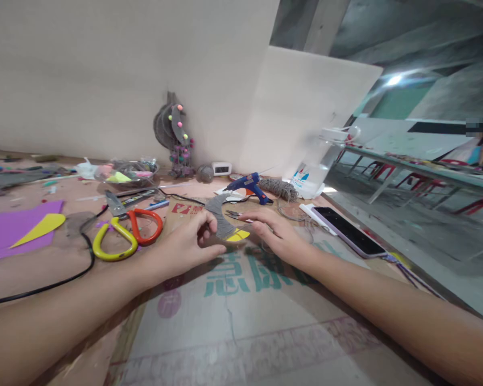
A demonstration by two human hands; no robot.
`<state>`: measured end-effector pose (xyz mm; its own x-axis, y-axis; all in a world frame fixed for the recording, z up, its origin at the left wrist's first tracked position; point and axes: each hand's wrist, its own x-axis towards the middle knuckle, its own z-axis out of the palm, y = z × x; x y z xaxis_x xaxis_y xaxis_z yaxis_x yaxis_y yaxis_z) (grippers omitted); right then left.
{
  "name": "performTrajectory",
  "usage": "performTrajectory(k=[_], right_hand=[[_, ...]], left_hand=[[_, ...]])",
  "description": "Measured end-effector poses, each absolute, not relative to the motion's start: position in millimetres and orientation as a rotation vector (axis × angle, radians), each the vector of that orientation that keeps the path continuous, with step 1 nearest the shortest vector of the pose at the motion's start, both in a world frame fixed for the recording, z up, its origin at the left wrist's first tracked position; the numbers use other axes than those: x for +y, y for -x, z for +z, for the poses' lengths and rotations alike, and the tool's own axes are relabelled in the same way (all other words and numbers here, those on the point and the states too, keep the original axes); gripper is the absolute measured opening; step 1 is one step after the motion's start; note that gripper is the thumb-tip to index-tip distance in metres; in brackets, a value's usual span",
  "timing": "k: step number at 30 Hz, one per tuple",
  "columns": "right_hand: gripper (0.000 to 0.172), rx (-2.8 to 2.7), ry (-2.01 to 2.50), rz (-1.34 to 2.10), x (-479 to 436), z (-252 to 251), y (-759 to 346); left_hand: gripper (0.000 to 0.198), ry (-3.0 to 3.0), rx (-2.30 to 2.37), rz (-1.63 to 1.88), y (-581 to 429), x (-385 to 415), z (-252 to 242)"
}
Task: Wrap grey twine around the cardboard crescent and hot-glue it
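Note:
A crescent wrapped in grey yarn, with a yellow felt piece at its lower end, lies between my hands. My left hand is at the crescent's left edge, fingers loosely curled and the thumb held apart. The curled fingers hide part of that edge. On the other side, my right hand has its index finger and thumb at the handle of a small pair of snips, whose dark tips point left toward the crescent. Most of that handle is covered by the fingers.
Behind stand a blue glue gun, a grey yarn bundle and a decorated hanging piece. Scissors and purple felt lie left. A phone lies right. Printed cardboard covers the front; a black cord crosses left.

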<state>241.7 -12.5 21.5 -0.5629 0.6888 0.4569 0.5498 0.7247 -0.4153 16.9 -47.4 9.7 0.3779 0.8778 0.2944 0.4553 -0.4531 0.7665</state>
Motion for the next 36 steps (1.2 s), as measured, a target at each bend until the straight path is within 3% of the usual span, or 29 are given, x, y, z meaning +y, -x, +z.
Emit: performTrajectory(k=[6,12,19,27,36], right_hand=[[0.028,-2.380,0.944,0.462,-20.3,22.7,-236.8],[0.021,-2.092,1.114,0.699,-11.2,17.7,-238.5],[0.024,-1.694,0.995,0.596,-12.5,29.9,-243.9],[0.028,-2.190,1.189,0.916,-22.2,21.5,-230.6],[0.022,-2.164,1.152,1.040,-22.9,23.6,-230.9]], left_hand=[[0.024,-2.109,1.180,0.923,-16.2,-47.4,11.0],[0.023,-2.120,1.219,0.941,-16.3,-47.2,10.4],[0.022,-2.089,1.216,0.916,-16.3,-47.2,10.2],[0.020,-2.053,1.173,0.934,-16.0,-46.4,8.8],[0.019,-2.010,1.147,0.874,-16.6,-49.6,11.5]])
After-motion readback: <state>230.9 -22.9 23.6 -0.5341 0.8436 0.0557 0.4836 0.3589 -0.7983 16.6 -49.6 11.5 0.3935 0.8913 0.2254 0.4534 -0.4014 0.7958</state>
